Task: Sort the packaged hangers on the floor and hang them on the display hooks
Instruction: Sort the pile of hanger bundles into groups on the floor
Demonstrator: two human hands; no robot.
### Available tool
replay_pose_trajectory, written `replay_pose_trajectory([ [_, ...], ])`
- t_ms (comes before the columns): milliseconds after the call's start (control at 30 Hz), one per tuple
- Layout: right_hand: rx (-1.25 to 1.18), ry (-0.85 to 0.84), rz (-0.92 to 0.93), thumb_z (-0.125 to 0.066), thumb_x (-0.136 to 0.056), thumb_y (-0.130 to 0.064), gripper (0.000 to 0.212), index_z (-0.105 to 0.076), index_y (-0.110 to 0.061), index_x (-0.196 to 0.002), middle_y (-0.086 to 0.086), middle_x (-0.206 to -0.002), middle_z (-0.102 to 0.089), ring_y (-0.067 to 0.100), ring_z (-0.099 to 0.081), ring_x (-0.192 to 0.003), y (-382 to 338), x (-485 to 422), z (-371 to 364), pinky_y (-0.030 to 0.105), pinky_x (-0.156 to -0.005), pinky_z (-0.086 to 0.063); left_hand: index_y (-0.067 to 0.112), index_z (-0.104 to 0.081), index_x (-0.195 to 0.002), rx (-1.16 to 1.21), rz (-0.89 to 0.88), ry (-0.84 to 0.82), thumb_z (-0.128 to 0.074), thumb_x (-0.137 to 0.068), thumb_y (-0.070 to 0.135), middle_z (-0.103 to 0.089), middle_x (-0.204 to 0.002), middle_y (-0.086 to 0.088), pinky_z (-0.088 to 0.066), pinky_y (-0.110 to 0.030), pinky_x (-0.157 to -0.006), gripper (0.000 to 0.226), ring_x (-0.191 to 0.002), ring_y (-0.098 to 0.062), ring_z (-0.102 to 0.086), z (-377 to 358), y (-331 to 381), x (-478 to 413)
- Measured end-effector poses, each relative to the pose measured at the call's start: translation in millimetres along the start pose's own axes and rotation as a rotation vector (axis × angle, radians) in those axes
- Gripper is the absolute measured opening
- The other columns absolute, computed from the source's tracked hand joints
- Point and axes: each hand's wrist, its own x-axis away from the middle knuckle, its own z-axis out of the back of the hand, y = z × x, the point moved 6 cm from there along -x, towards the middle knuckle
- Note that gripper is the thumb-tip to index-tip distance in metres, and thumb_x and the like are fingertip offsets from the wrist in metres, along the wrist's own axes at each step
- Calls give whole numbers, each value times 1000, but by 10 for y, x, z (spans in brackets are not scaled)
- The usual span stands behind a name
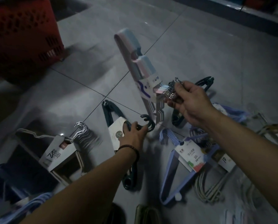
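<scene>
My right hand (190, 102) grips the metal hooks of a pastel pink, blue and white hanger pack (140, 62), which it holds off the floor, tilted away from me. My left hand (132, 136) reaches down and its fingers curl round the hook end of a dark teal hanger pack (114, 115) with a white label, lying on the tiles. A lilac pack (180, 152) with a printed card lies at lower right. A white pack with chrome hooks (80, 128) lies at lower left. Another teal pack (204, 83) lies behind my right hand.
A red perforated basket (22, 34) stands at the upper left on the grey tiled floor (215, 46). Beige hangers (207, 189) and more packs lie at the right edge. A dark shelf base (232, 5) runs along the top right. Blue hangers (30, 206) sit at bottom left.
</scene>
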Motion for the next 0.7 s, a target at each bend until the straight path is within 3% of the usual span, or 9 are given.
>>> replay_pose_trajectory([
  [100,22,23,14,-55,-107,-16,16,-67,-6,-103,19,-100,-76,27,-73,-84,-24,-128,-19,35,-79,-62,42,-24,-149,-126,21,-89,-72,-90,20,-22,-158,-3,-41,-75,-97,80,-145,-39,-19,-118,-166,40],
  [233,123,67,79,-56,-107,-14,14,-67,-5,-102,22,-105,-74,30,-72,-86,-56,-170,26,38,-81,-63,35,-26,-154,-334,35,-142,-70,-87,42,-7,-166,7,-35,-72,-102,81,-147,-36,-14,-194,-345,70],
  [333,250,50,141,-58,-106,-16,14,-69,-8,-105,17,-101,-77,31,-75,-87,-104,-55,118,40,-83,-63,30,-31,-154,-176,68,-213,-62,-96,38,-5,-169,3,-33,-67,-110,66,-149,-36,-12,-87,-354,9],
  [367,291,51,158,-58,-106,-17,14,-70,-8,-105,16,-101,-77,30,-76,-87,-138,16,178,40,-82,-65,25,-39,-150,-30,89,-224,-58,-99,36,-20,-164,-6,-36,-61,-113,56,-146,-38,-23,3,-319,-11],
  [433,360,54,191,-59,-106,-16,16,-70,-5,-108,16,-100,-77,27,-77,-85,-251,254,321,36,-77,-65,18,-59,-129,444,144,-109,-51,-102,38,-57,-130,-13,-49,-50,-103,35,-123,-38,-55,320,-242,14],
  [500,409,43,240,-59,-105,-12,19,-67,4,-110,19,-92,-76,24,-77,-78,-377,585,449,33,-74,-64,17,-62,-124,1083,248,-43,-39,-106,50,-65,-117,-6,-52,-47,-96,44,-109,-35,-64,683,-180,172],
  [600,446,18,278,-59,-103,-3,13,-67,5,-100,27,-82,-71,24,-73,-72,-510,1217,611,31,-70,-62,13,-56,-137,1855,319,-282,-24,-98,75,-66,-133,-19,-53,-55,-102,80,-116,-44,-66,1088,40,517],
  [667,492,-29,284,-59,-102,0,14,-69,-5,-94,22,-81,-72,21,-74,-72,-626,1684,694,30,-71,-62,7,-48,-144,2050,241,-513,-23,-92,83,-61,-136,-29,-55,-47,-104,95,-121,-44,-64,1372,197,854],
  [700,515,-63,277,-60,-101,1,17,-70,-11,-94,18,-82,-74,21,-75,-75,-683,1914,737,31,-73,-62,7,-43,-149,2077,200,-623,-26,-91,84,-58,-138,-32,-60,-43,-95,98,-117,-42,-66,1506,271,1034],
])
